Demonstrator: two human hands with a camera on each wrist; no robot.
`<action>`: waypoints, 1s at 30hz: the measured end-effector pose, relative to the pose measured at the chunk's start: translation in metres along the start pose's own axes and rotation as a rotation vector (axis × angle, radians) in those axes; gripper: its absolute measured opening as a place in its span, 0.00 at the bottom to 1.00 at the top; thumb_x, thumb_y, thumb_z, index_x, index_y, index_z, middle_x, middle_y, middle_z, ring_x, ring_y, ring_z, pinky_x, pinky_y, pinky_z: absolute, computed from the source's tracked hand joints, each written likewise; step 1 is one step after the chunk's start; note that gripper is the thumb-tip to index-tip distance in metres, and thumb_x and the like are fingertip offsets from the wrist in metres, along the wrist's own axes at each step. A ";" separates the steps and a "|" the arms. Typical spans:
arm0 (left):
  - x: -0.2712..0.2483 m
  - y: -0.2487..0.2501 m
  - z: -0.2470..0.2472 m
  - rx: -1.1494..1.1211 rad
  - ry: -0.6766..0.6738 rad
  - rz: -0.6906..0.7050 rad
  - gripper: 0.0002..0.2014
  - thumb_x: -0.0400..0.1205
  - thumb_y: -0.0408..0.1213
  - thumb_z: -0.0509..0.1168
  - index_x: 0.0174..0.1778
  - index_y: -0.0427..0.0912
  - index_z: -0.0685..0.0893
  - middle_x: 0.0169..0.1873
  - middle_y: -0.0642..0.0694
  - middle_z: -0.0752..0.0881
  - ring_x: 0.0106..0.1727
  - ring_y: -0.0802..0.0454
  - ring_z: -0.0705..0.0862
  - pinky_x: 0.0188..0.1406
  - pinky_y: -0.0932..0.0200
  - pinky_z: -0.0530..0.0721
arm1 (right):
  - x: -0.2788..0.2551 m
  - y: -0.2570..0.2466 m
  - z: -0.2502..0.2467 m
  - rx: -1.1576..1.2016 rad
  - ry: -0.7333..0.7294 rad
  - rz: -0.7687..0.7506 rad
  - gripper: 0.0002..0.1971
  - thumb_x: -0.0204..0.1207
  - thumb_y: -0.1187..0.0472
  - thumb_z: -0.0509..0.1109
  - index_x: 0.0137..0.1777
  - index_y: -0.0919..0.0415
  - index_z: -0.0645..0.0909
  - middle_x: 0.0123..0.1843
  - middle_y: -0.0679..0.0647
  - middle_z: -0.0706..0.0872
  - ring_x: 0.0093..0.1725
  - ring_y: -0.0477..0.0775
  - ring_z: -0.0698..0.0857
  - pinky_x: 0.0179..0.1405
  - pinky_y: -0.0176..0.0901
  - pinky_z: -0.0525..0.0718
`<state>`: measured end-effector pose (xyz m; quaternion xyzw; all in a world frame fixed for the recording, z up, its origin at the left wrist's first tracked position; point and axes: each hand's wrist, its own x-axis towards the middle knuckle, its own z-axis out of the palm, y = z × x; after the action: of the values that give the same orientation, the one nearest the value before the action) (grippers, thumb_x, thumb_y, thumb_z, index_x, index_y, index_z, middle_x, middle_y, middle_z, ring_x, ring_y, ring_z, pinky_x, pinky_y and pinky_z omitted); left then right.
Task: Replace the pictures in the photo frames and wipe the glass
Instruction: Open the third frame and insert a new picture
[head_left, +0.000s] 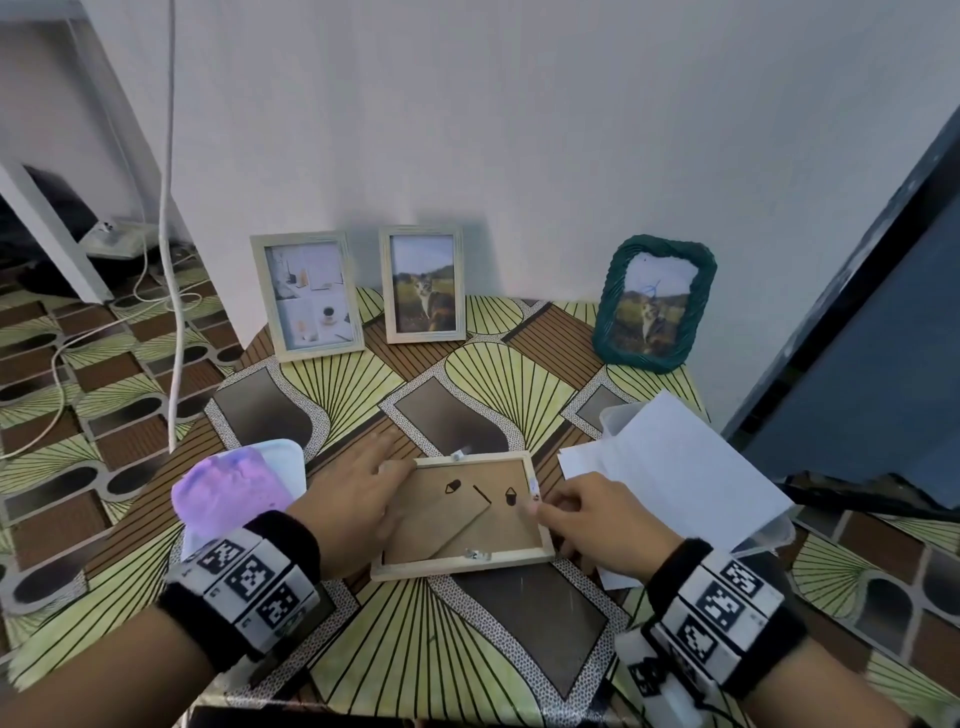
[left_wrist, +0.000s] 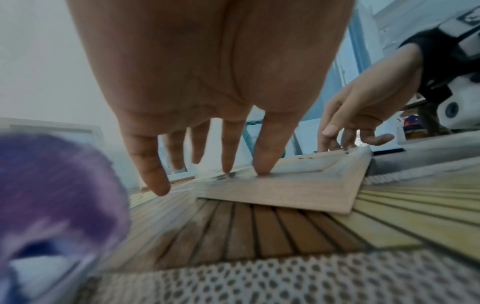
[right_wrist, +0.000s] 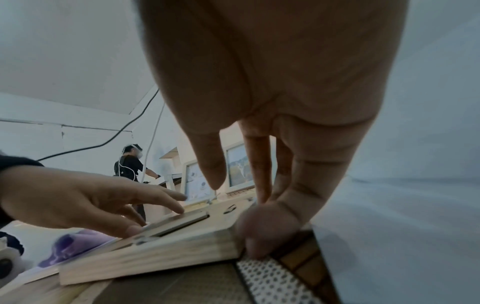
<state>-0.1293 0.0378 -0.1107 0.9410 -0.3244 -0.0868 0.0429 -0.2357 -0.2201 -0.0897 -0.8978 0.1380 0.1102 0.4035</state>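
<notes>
A light wooden photo frame lies face down at the table's middle, its brown backing board up. My left hand lies flat with straight fingers pressing on the frame's left rail. My right hand holds the right rail: the thumb presses the outer side and the fingertips come down on top by a small metal tab. The frame's glass side is hidden against the table.
Two pale frames and a green woven frame stand against the back wall. A purple cloth sits in a white tub by my left wrist. White sheets lie on a clear container at the right. Another person stands far behind.
</notes>
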 end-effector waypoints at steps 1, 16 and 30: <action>-0.002 0.001 0.002 0.000 -0.029 0.022 0.28 0.86 0.46 0.57 0.84 0.49 0.59 0.86 0.48 0.50 0.87 0.50 0.48 0.82 0.42 0.60 | -0.003 -0.001 0.002 0.016 -0.018 0.003 0.17 0.81 0.46 0.69 0.51 0.62 0.85 0.37 0.61 0.89 0.27 0.51 0.87 0.24 0.43 0.86; -0.032 -0.002 -0.013 -0.138 0.043 0.008 0.11 0.84 0.50 0.61 0.48 0.48 0.82 0.43 0.55 0.82 0.47 0.56 0.80 0.49 0.57 0.79 | 0.020 -0.010 0.013 0.086 0.137 -0.063 0.11 0.76 0.52 0.72 0.54 0.56 0.87 0.48 0.46 0.87 0.50 0.48 0.86 0.54 0.44 0.84; -0.058 0.020 -0.005 -0.486 0.063 -0.036 0.15 0.83 0.48 0.64 0.35 0.45 0.86 0.29 0.56 0.86 0.35 0.61 0.84 0.38 0.61 0.83 | 0.051 -0.022 0.019 0.163 0.035 -0.196 0.18 0.80 0.70 0.65 0.66 0.58 0.84 0.64 0.47 0.88 0.67 0.45 0.84 0.72 0.48 0.79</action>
<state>-0.1852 0.0577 -0.0956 0.9108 -0.2758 -0.1335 0.2768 -0.1824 -0.2002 -0.1024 -0.8729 0.0651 0.0427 0.4816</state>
